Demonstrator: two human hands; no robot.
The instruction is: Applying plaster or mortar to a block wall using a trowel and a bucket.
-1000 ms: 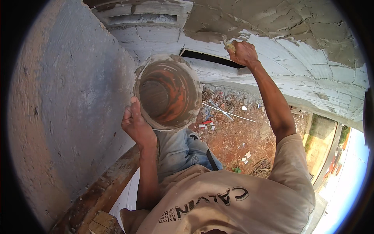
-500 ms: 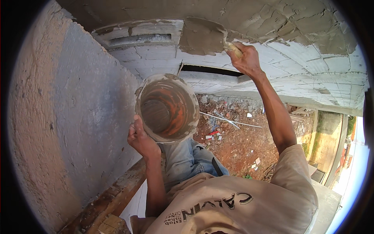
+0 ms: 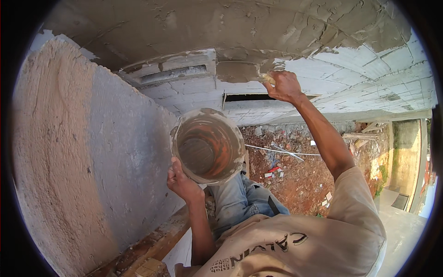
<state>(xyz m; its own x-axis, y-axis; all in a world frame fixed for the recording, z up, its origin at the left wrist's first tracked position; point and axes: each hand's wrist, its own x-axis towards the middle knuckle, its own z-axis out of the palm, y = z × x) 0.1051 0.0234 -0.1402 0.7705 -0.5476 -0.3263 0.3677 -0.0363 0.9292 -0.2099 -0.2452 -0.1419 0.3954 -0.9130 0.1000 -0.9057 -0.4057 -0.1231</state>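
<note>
My left hand (image 3: 183,184) grips the near left side of a mortar-caked bucket (image 3: 234,147), its fingers closed at the rim. The bucket tilts toward me, showing orange streaks and grey residue inside. Stretched forward, my right hand (image 3: 286,86) is closed round the pale yellow handle of a trowel (image 3: 267,79). The trowel's blade is seen nearly edge-on, against the block wall. Just left of it lies a smooth patch of wet grey mortar (image 3: 237,71), beside a recessed slot (image 3: 173,74) in the wall.
Mortar covers the upper wall (image 3: 194,27); white blocks (image 3: 341,76) show below. A rough side wall (image 3: 124,152) rises close on my left. Wooden planks (image 3: 152,258) lie at lower left. Far below, the dirt ground (image 3: 290,184) holds debris and pale rods.
The view has tilted, so the wall and bucket sit lower in the picture. My right hand with the trowel has shifted slightly along the patch's right edge; my left hand keeps the bucket.
</note>
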